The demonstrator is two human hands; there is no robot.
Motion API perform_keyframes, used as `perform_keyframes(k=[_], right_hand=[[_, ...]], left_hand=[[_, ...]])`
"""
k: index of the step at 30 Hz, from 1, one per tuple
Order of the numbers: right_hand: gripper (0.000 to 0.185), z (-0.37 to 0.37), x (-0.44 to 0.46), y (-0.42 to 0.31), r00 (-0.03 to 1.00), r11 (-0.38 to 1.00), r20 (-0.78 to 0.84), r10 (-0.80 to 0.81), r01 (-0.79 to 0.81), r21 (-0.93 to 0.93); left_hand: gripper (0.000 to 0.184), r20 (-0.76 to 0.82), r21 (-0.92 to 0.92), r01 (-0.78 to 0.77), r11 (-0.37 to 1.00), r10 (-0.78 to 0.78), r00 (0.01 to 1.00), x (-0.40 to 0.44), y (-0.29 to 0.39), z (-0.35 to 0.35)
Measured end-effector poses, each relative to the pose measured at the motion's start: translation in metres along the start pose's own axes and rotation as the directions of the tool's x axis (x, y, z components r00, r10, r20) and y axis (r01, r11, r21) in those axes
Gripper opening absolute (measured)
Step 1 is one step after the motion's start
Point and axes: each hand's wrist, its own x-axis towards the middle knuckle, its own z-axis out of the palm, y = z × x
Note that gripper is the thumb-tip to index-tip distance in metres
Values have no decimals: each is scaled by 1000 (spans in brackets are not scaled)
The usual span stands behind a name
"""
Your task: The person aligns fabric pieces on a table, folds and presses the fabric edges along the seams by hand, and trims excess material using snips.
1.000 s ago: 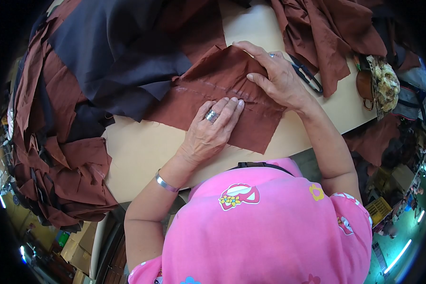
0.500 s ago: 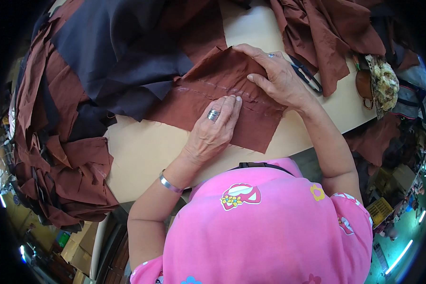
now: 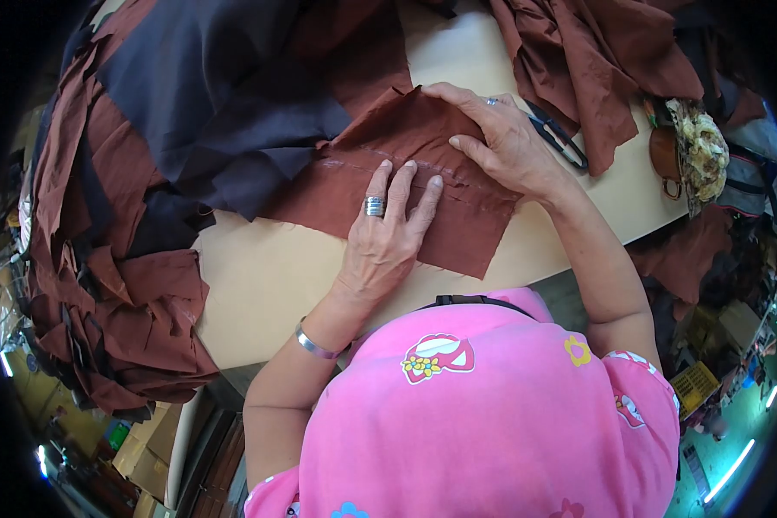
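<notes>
A reddish-brown cloth piece (image 3: 466,233) with pale seam lines lies on the pale tabletop (image 3: 268,276). My left hand (image 3: 384,229), with a wide silver ring and a bracelet, rests flat on it, fingers spread across the seam area. On the cloth's upper right lies my right hand (image 3: 505,142), thumb and forefinger apart around a raised, wrinkled part. The little I see of its other fingers is curled under. Dark cloth (image 3: 207,104) covers the upper left, touching the brown piece. Just right of my right hand are dark-handled snips (image 3: 561,142).
Brown cloth heaps hang over the table's left edge (image 3: 155,302) and lie at the upper right (image 3: 587,69). A brown pouch (image 3: 665,160) and a crumpled yellowish bundle (image 3: 699,155) are at the right edge. Cardboard boxes (image 3: 147,457) stand below left, a yellow crate (image 3: 692,387) below right.
My left hand's fingers have spread apart from being close together, and the fingertips have shifted slightly up and left on the cloth. My right hand has barely moved.
</notes>
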Motion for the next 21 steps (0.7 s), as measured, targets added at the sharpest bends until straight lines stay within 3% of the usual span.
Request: perform_keyframes(k=[21], right_hand=[[62,-9,1,-8,999,999,34,8,-7,-47]], left_hand=[[46,13,-98,-146,984,148,989,1,2,0]])
